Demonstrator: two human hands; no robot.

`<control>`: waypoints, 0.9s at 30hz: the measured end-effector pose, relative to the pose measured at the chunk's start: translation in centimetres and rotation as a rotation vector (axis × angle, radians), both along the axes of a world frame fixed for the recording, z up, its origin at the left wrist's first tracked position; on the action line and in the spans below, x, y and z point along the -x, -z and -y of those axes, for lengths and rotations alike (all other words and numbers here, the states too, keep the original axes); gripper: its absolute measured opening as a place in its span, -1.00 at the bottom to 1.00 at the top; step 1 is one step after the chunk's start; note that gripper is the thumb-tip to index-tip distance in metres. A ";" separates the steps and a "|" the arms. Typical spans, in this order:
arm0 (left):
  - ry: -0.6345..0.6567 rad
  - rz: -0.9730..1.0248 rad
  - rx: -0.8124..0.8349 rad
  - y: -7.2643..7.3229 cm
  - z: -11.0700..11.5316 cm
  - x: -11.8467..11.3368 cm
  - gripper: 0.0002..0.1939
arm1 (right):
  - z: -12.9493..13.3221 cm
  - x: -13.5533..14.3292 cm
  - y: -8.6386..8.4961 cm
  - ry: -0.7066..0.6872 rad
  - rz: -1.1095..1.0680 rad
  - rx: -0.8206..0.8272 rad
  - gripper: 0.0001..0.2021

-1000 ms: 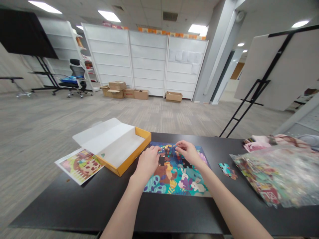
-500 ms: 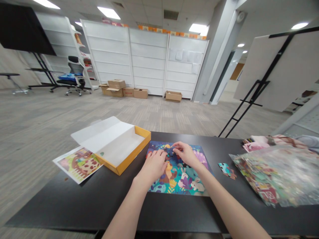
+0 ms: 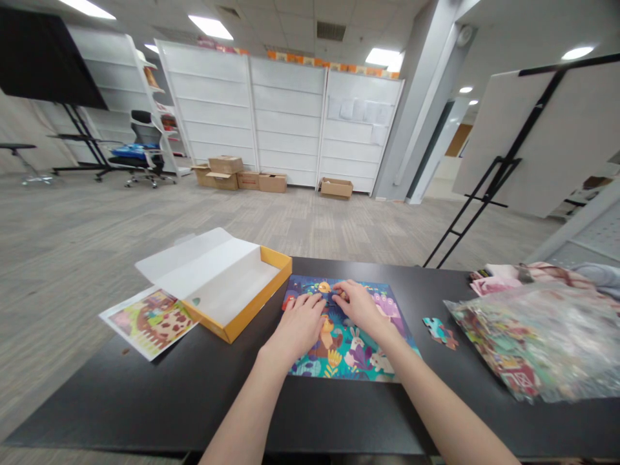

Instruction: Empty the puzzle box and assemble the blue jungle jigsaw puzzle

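Note:
A colourful jigsaw puzzle with rabbits, plants and a dark blue sky lies on the black table, its pieces mostly joined. My left hand rests flat on its left part, fingers stretched out and palm down. Near the top middle, my right hand has thumb and bent fingers closed around the edge of a dark blue puzzle piece. That piece lies low against the puzzle, close to the left fingertips; the right fingers partly hide it. Two loose joined-looking pieces lie right of the puzzle.
An open yellow box with a white lining stands at the left, beside a printed picture sheet. On the right lies a clear plastic bag full of puzzle pieces, with folded cloth behind it. The black table ends close in front.
The dark blue piece stood up between my fingertips and now lies lower, nearly flat. My right fingers have shifted slightly; my left hand stays almost in place.

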State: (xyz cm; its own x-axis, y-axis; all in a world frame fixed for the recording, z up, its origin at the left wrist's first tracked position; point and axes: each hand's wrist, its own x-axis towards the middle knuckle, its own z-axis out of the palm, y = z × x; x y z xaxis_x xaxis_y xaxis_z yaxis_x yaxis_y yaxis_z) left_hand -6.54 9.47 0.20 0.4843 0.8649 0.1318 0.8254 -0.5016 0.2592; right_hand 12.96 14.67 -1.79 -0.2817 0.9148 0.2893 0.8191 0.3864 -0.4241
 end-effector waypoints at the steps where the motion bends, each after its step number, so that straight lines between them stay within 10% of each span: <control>1: 0.000 0.002 -0.001 -0.1 0.0 0.0 -0.61 | 0.1 0.0 -0.1 -0.001 0.015 0.007 -0.85; 27: -0.016 -0.012 0.017 -0.8 -0.2 -0.2 -0.69 | 3.2 -2.5 -3.2 -0.076 0.163 0.000 -0.78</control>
